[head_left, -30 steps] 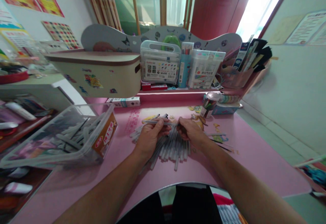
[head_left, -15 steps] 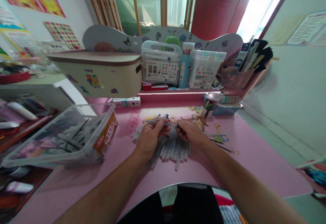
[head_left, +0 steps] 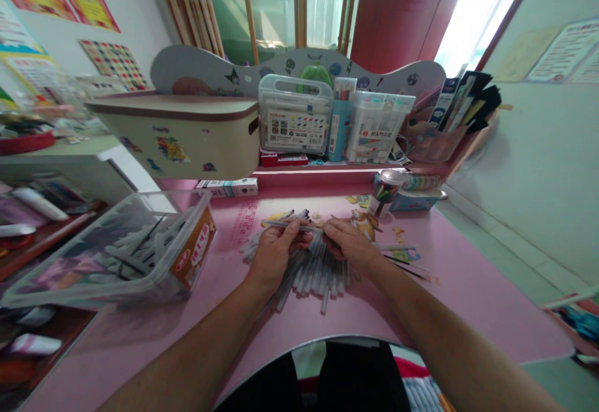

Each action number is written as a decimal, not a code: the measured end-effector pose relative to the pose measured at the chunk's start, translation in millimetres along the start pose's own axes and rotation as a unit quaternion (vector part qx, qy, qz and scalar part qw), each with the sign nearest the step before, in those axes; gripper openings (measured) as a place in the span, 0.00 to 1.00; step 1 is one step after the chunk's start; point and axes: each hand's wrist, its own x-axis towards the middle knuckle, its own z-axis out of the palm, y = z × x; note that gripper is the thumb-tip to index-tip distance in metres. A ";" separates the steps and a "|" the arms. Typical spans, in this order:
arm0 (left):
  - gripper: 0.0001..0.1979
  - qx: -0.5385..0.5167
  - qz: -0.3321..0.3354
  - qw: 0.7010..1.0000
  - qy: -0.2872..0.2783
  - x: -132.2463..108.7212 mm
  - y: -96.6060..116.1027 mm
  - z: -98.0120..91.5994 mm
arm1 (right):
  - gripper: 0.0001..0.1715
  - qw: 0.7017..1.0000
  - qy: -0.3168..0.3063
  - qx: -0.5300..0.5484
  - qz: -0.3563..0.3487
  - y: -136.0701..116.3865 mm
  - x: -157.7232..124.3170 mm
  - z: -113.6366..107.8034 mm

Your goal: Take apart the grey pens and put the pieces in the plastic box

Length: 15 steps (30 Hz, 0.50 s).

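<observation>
My left hand point(head_left: 275, 255) is closed on a thin, pale grey pen point(head_left: 306, 229), pinched between thumb and fingers and lying roughly level. My right hand point(head_left: 349, 245) is also closed, its fingertips pinching the right end of the same pen. Exactly what sits under those right fingertips is hidden. Beneath both hands a fanned pile of similar slim, translucent pens point(head_left: 322, 278) lies on the pink desk point(head_left: 402, 318). Some of them show dark tips at the far side. A few thin dark sticks point(head_left: 409, 268) rest to the right of my right hand.
On the left stands a clear plastic bin point(head_left: 196, 228) holding more grey sticks. A clear jar of pens point(head_left: 386, 192) and a blue box point(head_left: 415, 200) are at the back right. The shelf above carries a lidded cream box point(head_left: 187, 140), marker cases point(head_left: 296, 118) and a pink holder point(head_left: 435, 140).
My right hand has shifted very slightly left along the pen, and its fingers have moved a little. My left hand and the pile look the same.
</observation>
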 end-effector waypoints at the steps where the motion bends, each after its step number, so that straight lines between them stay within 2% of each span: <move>1: 0.16 0.000 0.001 1.000 0.002 -0.1 0.4 0.1 | 0.22 1.000 -0.005 0.022 0.000 -0.1 -0.2 0.2; 4: 0.15 0.007 0.006 1.000 0.003 -0.6 0.6 0.1 | 0.21 0.997 -0.018 0.074 0.012 -0.4 -0.5 0.6; 9: 0.15 0.039 0.019 0.999 -0.006 -2.6 -0.6 1.0 | 0.23 0.995 -0.043 0.078 0.044 -0.2 0.0 0.1; 15: 0.15 0.030 0.032 0.999 0.012 -2.3 0.9 1.7 | 0.21 0.989 -0.068 0.122 0.051 -1.9 -0.6 -3.1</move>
